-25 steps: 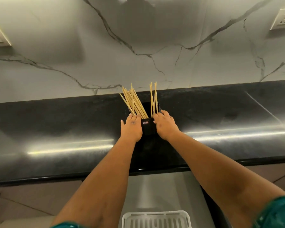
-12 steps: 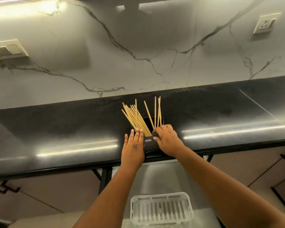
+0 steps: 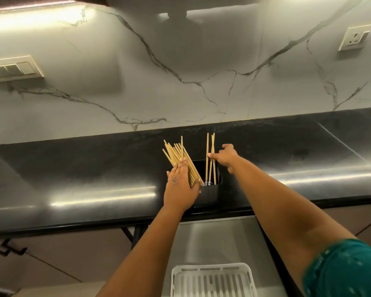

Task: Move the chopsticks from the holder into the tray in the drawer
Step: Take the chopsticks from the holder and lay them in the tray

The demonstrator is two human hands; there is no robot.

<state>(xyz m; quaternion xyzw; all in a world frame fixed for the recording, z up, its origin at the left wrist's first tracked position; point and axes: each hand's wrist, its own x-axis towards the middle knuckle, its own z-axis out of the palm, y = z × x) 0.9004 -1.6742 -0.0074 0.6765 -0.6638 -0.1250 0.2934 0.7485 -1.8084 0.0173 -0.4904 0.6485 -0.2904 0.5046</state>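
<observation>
Gathering: my left grip [image 3: 180, 185] clasps leaning chopsticks [image 3: 176, 152] in the holder [image 3: 210, 194]; right grip [image 3: 225, 156], loose-fingered, touches upright chopsticks [image 3: 207, 159]. Next I'd lift both.

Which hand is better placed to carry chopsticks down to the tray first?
Left. The left hand grips the large leaning bundle at the holder, with the tray below. The right hand only touches the few upright chopsticks.

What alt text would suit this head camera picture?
A person's left hand grips a leaning bundle of chopsticks in a black holder on a dark counter, while the right hand touches a few upright chopsticks. A white tray sits in the drawer below.
</observation>
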